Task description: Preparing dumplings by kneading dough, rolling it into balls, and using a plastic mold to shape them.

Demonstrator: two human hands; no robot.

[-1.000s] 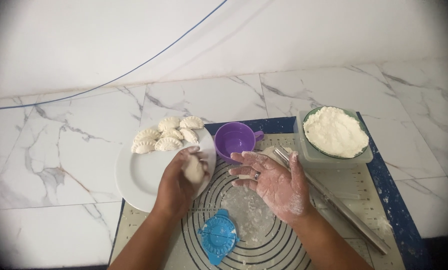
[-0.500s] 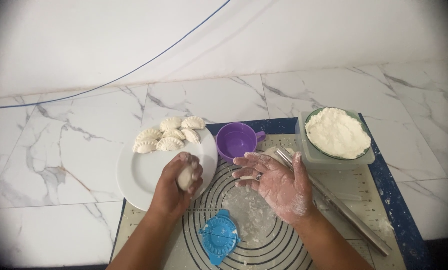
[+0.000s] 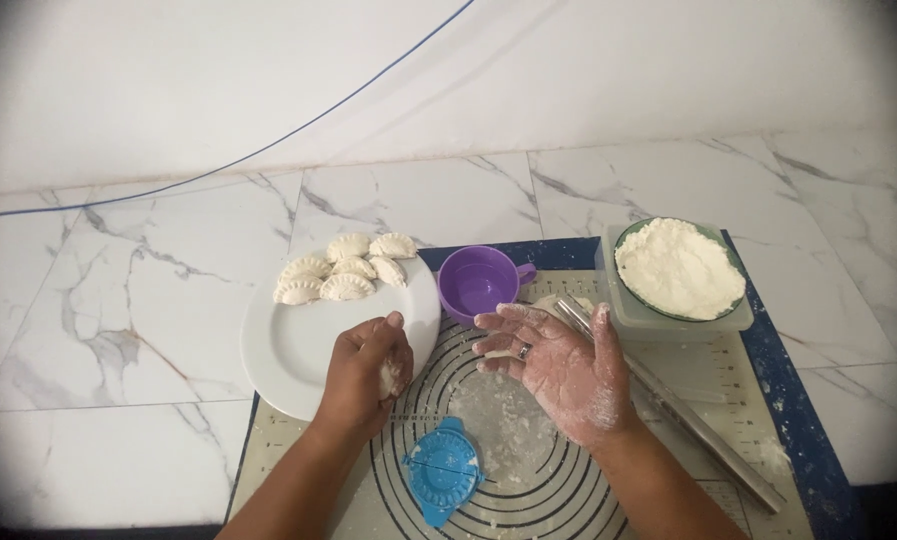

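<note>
Left hand (image 3: 366,375) was closed around a small pale dough lump (image 3: 388,377) at the white round plate's (image 3: 288,350) edge. Floured right hand (image 3: 560,362) was open, palm up, empty. Dough looked soft, light, sticky; probably best cupped loosely in floured palms, not pinched.

Your floor of white marble tiles (image 3: 148,300) shows grey veins, and a thin blue cable (image 3: 268,145) crosses the white wall. The beige silicone baking mat (image 3: 668,360) has a dark blue border and black concentric circles. On its left edge, the round white ceramic plate (image 3: 288,355) carries pale cream crimped dumplings (image 3: 343,270). The small plastic cup (image 3: 478,283) is purple, the folding dumpling press (image 3: 440,480) bright blue, the green-rimmed bowl (image 3: 680,268) full of white flour. White flour dusts your right hand (image 3: 558,370).
</note>
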